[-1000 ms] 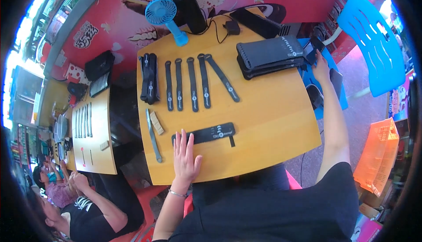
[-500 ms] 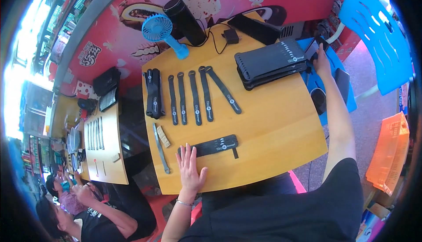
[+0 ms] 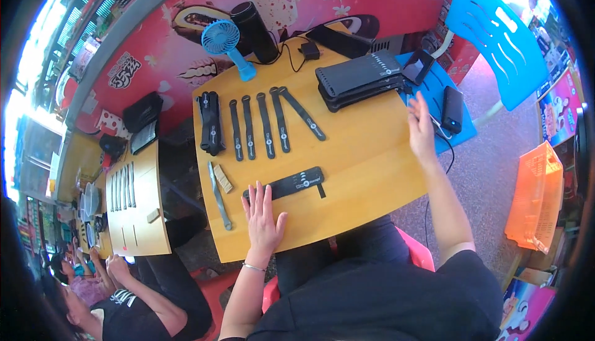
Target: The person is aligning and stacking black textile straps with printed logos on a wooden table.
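Note:
My left hand (image 3: 263, 222) lies with its fingers stretched out over the left end of a flat black rectangular strap piece (image 3: 297, 183) with white printing. A short black tab (image 3: 321, 191) sticks out from that piece's near edge. Over the table's right edge my right hand (image 3: 422, 131) is raised, its fingers straight and nothing visible in them. Beyond the left hand, several black straps (image 3: 265, 124) with looped ends lie in a row. A thin grey strip (image 3: 219, 198) and a small tan block (image 3: 222, 179) rest on the left side.
A stack of black panels (image 3: 356, 79) sits at the far right. A black strap bundle (image 3: 211, 121), blue fan (image 3: 229, 43) and black cylinder (image 3: 255, 31) stand along the back and left. The blue chair (image 3: 434, 90) holds a phone (image 3: 419, 67) and a power bank (image 3: 453, 109).
My right hand has come back from over the blue chair toward the table's right edge. My left hand stays on the black piece. The whole view has shifted somewhat.

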Tool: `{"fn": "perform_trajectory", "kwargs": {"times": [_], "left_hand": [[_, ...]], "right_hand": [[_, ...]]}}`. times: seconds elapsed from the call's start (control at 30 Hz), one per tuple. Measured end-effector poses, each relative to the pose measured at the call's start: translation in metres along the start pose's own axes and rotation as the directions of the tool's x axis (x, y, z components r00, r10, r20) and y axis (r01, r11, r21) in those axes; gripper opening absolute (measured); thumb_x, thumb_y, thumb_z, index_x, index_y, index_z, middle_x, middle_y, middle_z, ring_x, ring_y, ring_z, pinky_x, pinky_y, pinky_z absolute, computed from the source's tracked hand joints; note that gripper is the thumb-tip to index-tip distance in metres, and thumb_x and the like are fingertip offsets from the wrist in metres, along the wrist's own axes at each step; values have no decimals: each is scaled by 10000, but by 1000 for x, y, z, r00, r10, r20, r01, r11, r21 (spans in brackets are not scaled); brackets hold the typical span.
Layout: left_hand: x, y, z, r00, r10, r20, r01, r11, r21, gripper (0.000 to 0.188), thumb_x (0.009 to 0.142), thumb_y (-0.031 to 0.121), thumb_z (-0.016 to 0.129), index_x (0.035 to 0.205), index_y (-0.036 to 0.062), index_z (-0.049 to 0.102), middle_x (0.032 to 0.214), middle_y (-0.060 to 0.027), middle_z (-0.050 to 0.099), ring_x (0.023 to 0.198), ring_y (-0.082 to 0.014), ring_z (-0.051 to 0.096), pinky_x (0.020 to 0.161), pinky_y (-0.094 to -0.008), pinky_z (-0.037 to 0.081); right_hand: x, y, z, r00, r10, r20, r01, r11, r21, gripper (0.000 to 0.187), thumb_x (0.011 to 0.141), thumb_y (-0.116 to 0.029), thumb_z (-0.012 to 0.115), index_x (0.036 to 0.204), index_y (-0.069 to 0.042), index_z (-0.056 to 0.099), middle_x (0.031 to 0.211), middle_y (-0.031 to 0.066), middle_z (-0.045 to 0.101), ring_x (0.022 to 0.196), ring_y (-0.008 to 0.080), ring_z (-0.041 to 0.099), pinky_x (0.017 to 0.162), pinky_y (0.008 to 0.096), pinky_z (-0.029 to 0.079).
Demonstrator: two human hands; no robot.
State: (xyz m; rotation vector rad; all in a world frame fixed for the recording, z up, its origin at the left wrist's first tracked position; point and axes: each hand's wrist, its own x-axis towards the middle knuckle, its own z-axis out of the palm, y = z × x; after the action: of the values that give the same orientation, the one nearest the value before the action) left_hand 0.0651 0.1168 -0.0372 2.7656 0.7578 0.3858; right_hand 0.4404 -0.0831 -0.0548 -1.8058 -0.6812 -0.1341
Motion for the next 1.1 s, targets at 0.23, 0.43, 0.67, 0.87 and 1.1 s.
{"fn": "perform_trajectory", "kwargs": {"times": [0.23, 0.43, 0.67, 0.87, 1.1], "left_hand": [[-1, -1, 6, 995, 43, -84, -42, 999, 15, 654, 903, 395, 499, 1406, 10, 337, 1484, -210, 277, 1399, -388, 188, 1132, -519, 92], [-7, -4, 6, 992, 48, -118, -44, 998, 37, 630, 924, 409, 465, 1400, 13, 349, 1469, -212, 304, 1392, -390, 206, 1130, -517, 105], [-7, -5, 10, 992, 38, -123, -35, 999, 27, 632, 926, 420, 461, 1399, 16, 351, 1466, -213, 308, 1391, -390, 209, 1130, -512, 114], [-3, -7, 11, 995, 36, -98, -35, 999, 13, 632, 926, 407, 464, 1406, 17, 337, 1475, -213, 293, 1394, -387, 202, 1130, -511, 116], [-4, -5, 6, 997, 6, -75, -4, 999, 37, 636, 918, 400, 479, 1404, 15, 338, 1485, -215, 266, 1397, -412, 168, 1130, -516, 117]], "right_hand": [[-51, 1, 32, 1000, 6, -8, -6, 998, -70, 469, 877, -3, 522, 1327, -57, 401, 1146, 147, 535, 965, 248, 580, 778, 363, 494], [-57, -35, 40, 996, -92, 18, 93, 971, -220, 293, 827, 8, 548, 1116, -34, 537, 1027, 154, 588, 914, 332, 593, 781, 397, 488], [-56, -36, 36, 990, -142, -2, 137, 962, -236, 152, 826, -1, 557, 968, -24, 607, 968, 139, 613, 918, 320, 599, 777, 386, 487], [-53, -37, 36, 992, -125, 3, 123, 969, -214, 130, 821, 1, 569, 943, -19, 612, 950, 135, 615, 895, 316, 603, 761, 382, 488], [-46, -45, 25, 995, 96, 41, -94, 995, -39, 126, 827, 11, 568, 935, -27, 621, 973, 111, 632, 779, 273, 621, 670, 339, 496]]}}
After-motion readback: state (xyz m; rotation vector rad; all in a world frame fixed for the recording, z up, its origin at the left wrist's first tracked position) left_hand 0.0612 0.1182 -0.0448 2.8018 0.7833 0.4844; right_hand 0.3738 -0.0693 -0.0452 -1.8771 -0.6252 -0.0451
